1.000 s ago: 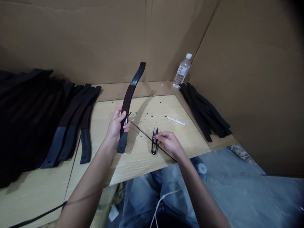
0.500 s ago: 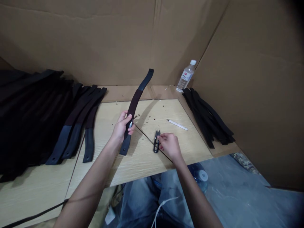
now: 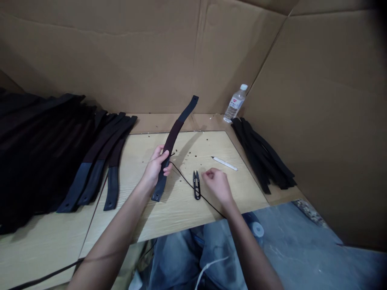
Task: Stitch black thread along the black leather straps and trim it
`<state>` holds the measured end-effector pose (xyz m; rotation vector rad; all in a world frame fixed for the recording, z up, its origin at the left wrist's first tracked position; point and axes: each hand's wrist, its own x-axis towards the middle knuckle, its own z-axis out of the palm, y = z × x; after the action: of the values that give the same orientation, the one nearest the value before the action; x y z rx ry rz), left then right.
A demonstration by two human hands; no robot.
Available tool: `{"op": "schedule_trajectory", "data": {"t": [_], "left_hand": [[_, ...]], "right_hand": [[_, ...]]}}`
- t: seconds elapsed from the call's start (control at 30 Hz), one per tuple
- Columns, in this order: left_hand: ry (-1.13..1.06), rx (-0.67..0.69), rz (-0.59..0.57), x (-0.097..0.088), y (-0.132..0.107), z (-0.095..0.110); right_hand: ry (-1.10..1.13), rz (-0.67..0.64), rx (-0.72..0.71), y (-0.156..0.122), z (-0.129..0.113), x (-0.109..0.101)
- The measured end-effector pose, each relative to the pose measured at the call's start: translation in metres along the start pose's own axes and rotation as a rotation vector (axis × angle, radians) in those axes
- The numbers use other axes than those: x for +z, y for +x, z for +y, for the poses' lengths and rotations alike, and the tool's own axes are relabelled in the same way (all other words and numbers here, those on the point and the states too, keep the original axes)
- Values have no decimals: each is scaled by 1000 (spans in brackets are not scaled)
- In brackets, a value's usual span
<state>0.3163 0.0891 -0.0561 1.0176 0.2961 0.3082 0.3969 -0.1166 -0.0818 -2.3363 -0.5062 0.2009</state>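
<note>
My left hand (image 3: 155, 166) is closed around the lower half of a curved black strap (image 3: 174, 133), which has a dark brown wrapped middle and a hole at each end. From the strap beside my fingers, a thin black cord (image 3: 184, 179) runs down to the right and passes under my right wrist. Thread snips (image 3: 196, 186) lie on the board, their blades pointing away from me, crossed by the cord. Just right of them my right hand (image 3: 217, 182) has its fingertips pinched together; whatever they may hold is hidden. It is apart from the snips.
A large pile of similar straps (image 3: 33, 153) fills the left side. Several black strips (image 3: 261, 155) lie at the right edge near a water bottle (image 3: 236, 104). A white pencil (image 3: 224, 163) and dark scraps are on the board (image 3: 248, 189). Cardboard walls (image 3: 136, 56) enclose the table.
My right hand has come away from the snips, which now lie free on the board. The left hand still holds the strap in nearly the same pose. The view has shifted slightly.
</note>
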Motion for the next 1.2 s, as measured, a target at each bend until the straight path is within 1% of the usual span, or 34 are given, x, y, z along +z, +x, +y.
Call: {"op": "schedule_trajectory", "data": {"t": [0.07, 0.17, 0.27, 0.33, 0.37, 0.43, 0.53, 0.6, 0.67, 0.73, 0.77, 0.83, 0.87, 0.93, 1.0, 1.13, 1.2], "left_hand": [[15, 16, -8, 1, 0, -1], [45, 55, 4, 2, -1, -2], [65, 92, 43, 3, -1, -3], [74, 110, 61, 2, 0, -4], [79, 121, 66, 2, 0, -4], [86, 137, 71, 2, 0, -4], [93, 146, 53, 3, 0, -2], [93, 128, 14, 4, -1, -1], [87, 102, -31, 5, -2, -1], [72, 77, -70, 5, -3, -2], [63, 69, -85, 5, -3, -2], [43, 52, -113, 6, -4, -3], [30, 39, -125, 5, -4, -3], [4, 11, -148, 5, -5, -2], [-21, -13, -168, 5, -5, -2], [-46, -24, -181, 4, -4, -3], [-46, -21, -178, 4, -4, -3]], "right_hand": [[-64, 81, 22, 12, 12, -19], [-236, 282, 89, 29, 34, -55], [-311, 361, 174, 37, 52, -86], [-333, 398, 198, 37, 60, -96], [-329, 410, 193, 35, 61, -96], [-276, 400, 136, 30, 59, -89], [-110, 292, -41, 23, 45, -68], [-55, 240, -150, 23, 34, -55], [-96, 295, -214, 29, 28, -48], [-221, 372, -214, 37, 32, -45], [-307, 384, -194, 41, 37, -44], [-429, 328, -136, 48, 49, -42], [-443, 282, -121, 51, 56, -40], [-412, 219, -112, 54, 64, -35], [-373, 186, -121, 55, 66, -31], [-317, 148, -105, 54, 54, -24], [-101, 110, -87, 52, 43, -19]]}}
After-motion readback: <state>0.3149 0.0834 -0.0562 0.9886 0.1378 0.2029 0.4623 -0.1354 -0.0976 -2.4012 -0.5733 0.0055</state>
